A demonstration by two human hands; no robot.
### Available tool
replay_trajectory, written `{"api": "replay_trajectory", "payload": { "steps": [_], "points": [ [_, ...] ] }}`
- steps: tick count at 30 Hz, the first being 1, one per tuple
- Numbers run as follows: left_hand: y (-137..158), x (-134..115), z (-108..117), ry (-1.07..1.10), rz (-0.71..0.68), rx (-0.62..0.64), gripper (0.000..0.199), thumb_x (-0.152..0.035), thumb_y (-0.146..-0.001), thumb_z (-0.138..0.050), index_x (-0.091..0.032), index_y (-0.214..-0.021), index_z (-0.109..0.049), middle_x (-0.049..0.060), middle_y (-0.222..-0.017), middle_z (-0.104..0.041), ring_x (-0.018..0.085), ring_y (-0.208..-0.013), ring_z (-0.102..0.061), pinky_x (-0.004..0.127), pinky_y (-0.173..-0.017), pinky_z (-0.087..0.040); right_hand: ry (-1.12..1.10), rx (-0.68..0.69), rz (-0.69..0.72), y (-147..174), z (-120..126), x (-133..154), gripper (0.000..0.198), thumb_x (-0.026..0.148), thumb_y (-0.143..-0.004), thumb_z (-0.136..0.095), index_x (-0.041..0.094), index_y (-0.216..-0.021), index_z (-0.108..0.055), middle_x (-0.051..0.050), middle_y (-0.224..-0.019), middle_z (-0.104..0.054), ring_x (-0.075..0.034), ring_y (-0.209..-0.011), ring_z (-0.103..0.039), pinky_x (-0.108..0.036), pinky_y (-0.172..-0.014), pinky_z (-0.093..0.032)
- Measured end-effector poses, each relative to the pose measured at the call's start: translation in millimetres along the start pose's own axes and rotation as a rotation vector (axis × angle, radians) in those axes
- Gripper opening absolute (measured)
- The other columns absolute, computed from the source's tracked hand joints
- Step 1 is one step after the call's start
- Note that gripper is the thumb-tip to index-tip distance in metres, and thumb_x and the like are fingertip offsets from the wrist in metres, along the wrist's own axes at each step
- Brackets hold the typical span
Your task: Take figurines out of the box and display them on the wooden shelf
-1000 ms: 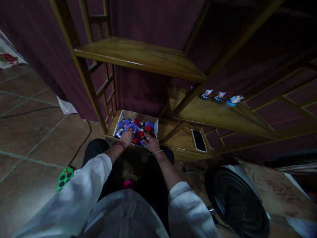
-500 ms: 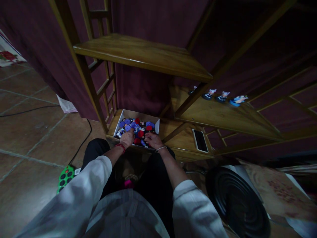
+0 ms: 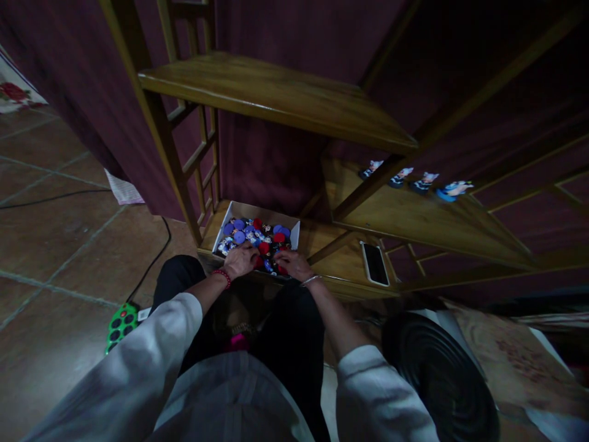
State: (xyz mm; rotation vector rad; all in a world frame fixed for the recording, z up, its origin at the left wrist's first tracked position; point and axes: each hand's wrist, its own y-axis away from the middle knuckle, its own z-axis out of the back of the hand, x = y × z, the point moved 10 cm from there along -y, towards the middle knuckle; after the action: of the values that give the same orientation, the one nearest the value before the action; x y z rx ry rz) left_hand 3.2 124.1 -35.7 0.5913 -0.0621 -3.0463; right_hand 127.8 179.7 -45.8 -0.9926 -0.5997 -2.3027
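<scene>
A shallow white box on the low shelf holds several small figurines with round blue or red bases, lying in a jumble. My left hand, with a red bead bracelet at the wrist, reaches over the box's front left side. Its fingers are bent together among the figurines, and whatever is between them is hidden. At the front right corner is my right hand, a pale bangle on its wrist. Its fingers are loosely spread at the figurines, with no clear hold on any of them.
A wooden shelf unit stands before a dark red curtain. Several figurines stand on the middle shelf at right, above a phone. A green device with a cable lies on the floor at left, a black round object at right.
My left hand has shifted slightly right and towards me within the box, its fingers curling in. My right hand stays at the right end. The view has tilted slightly.
</scene>
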Motion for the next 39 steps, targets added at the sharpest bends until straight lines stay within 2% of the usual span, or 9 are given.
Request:
{"api": "replay_trajectory", "payload": {
  "steps": [4,9,14,21,27,33,36,39],
  "points": [
    [0.9,-3.2,-1.7,-0.004,-0.041,0.020,0.027,-0.037,-0.080,-0.044,-0.030,-0.101,-0.059,0.001,-0.107,-0.051,0.016,-0.094,-0.051,0.026,-0.078,-0.043,0.113,0.010,0.073,-1.6,-3.5,5.3,0.015,0.014,-0.073,-0.053,0.018,-0.082,-0.065,-0.001,-0.082,-0.066,-0.011,-0.073,-0.062,-0.024,-0.072,-0.048],
    [-2.7,-0.4,-7.1,0.011,-0.032,0.067,0.028,-0.037,-0.078,-0.047,-0.031,-0.102,-0.058,0.000,-0.111,-0.049,0.016,-0.097,-0.050,0.027,-0.081,-0.042,0.226,0.089,0.103,0.5,-16.2,9.9,0.017,0.019,-0.073,-0.056,0.020,-0.087,-0.065,0.000,-0.078,-0.067,-0.011,-0.071,-0.061,-0.022,-0.067,-0.046],
    [-5.4,3.0,-12.2,0.028,-0.011,0.096,0.027,-0.035,-0.077,-0.047,-0.031,-0.101,-0.059,0.000,-0.111,-0.049,0.017,-0.098,-0.050,0.028,-0.081,-0.042,0.310,0.084,0.038,1.1,-17.8,10.8,0.034,0.031,-0.075,-0.055,0.023,-0.107,-0.057,0.002,-0.076,-0.068,-0.011,-0.068,-0.062,-0.021,-0.064,-0.044],
    [-8.3,6.9,-15.8,0.026,0.013,0.121,0.025,-0.030,-0.076,-0.048,-0.028,-0.099,-0.059,0.000,-0.112,-0.050,0.016,-0.097,-0.052,0.025,-0.080,-0.043,0.371,0.159,-0.066,-2.5,-24.5,9.7,0.036,0.031,-0.070,-0.060,0.027,-0.106,-0.057,0.004,-0.081,-0.070,-0.012,-0.079,-0.063,-0.021,-0.069,-0.044],
    [-10.7,12.0,-16.0,0.066,0.046,0.118,0.023,-0.030,-0.078,-0.045,-0.026,-0.095,-0.060,0.000,-0.109,-0.053,0.015,-0.091,-0.055,0.026,-0.079,-0.044,0.228,0.037,-0.154,-3.5,-17.2,-3.5,0.030,0.023,-0.070,-0.058,0.024,-0.100,-0.058,0.003,-0.079,-0.069,-0.011,-0.073,-0.062,-0.022,-0.066,-0.046],
    [-9.0,13.7,-13.0,0.084,0.065,0.085,0.023,-0.029,-0.079,-0.043,-0.027,-0.095,-0.060,0.000,-0.107,-0.054,0.016,-0.091,-0.056,0.026,-0.079,-0.044,-0.084,-0.083,-0.339,1.0,-12.1,-22.9,0.022,0.022,-0.074,-0.054,0.021,-0.096,-0.059,0.002,-0.072,-0.066,-0.008,-0.054,-0.060,-0.018,-0.049,-0.045],
    [-8.1,14.1,-11.6,0.104,0.068,0.075,0.025,-0.036,-0.078,-0.046,-0.029,-0.098,-0.059,-0.001,-0.107,-0.054,0.016,-0.091,-0.055,0.027,-0.080,-0.043,-0.270,-0.148,-0.421,2.9,-13.6,-26.5,0.017,0.022,-0.075,-0.052,0.018,-0.090,-0.059,0.002,-0.065,-0.065,-0.009,-0.051,-0.060,-0.017,-0.043,-0.044],
    [-7.1,13.2,-12.2,0.123,0.058,0.095,0.033,-0.045,-0.074,-0.049,-0.030,-0.102,-0.058,-0.001,-0.108,-0.054,0.017,-0.093,-0.054,0.026,-0.080,-0.043,-0.398,-0.193,-0.451,0.3,-17.5,-24.7,0.010,0.022,-0.075,-0.053,0.017,-0.081,-0.060,0.002,-0.054,-0.063,-0.010,-0.048,-0.059,-0.018,-0.045,-0.047]
  ]
}}
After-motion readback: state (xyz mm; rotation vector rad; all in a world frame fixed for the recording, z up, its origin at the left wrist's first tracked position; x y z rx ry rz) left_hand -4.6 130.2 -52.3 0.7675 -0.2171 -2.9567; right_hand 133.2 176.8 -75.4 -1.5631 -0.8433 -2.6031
